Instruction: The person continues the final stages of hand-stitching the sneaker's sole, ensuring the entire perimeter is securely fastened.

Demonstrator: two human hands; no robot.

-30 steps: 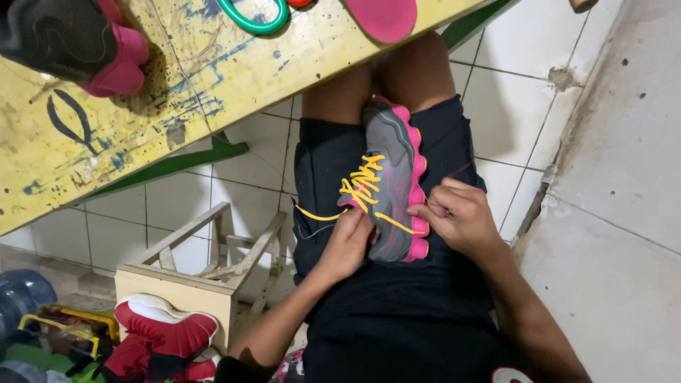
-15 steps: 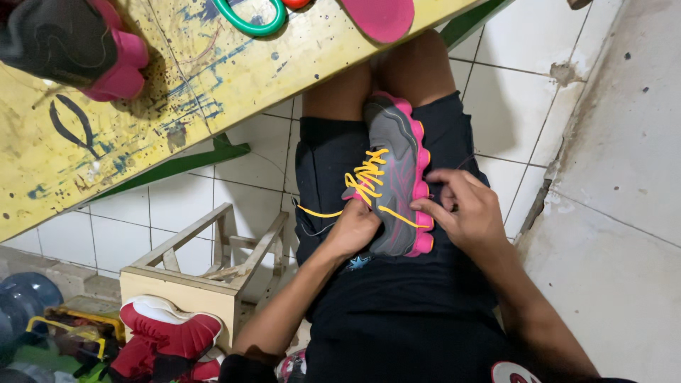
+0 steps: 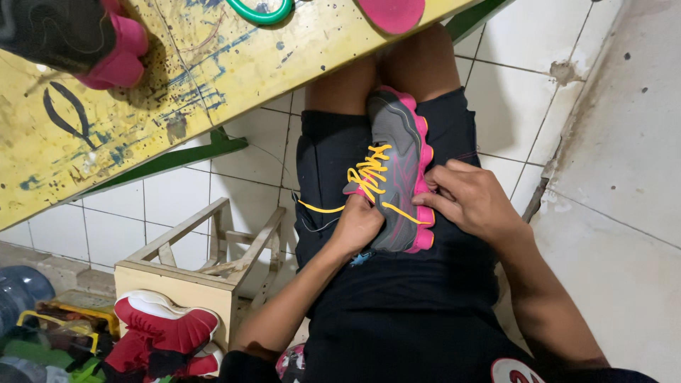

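Observation:
A grey sneaker with a pink sole (image 3: 401, 152) lies on my lap, toe pointing away from me, threaded with yellow laces (image 3: 369, 174). My left hand (image 3: 357, 223) grips the shoe's opening at the tongue, beside a loose lace end trailing left. My right hand (image 3: 472, 198) holds the heel side of the shoe, fingers pinching near a lace strand. I sit in black shorts on a white tiled floor.
A paint-stained yellow table (image 3: 177, 78) spans the top left, carrying another dark and pink shoe (image 3: 78, 39), a green ring-shaped object (image 3: 261, 10) and a pink insole (image 3: 391, 13). A small wooden stool (image 3: 195, 273) stands at left beside red shoes (image 3: 164, 326).
My hands and the shoe have shifted slightly on my lap; my right hand sits closer against the shoe's heel side. The view has drifted a little.

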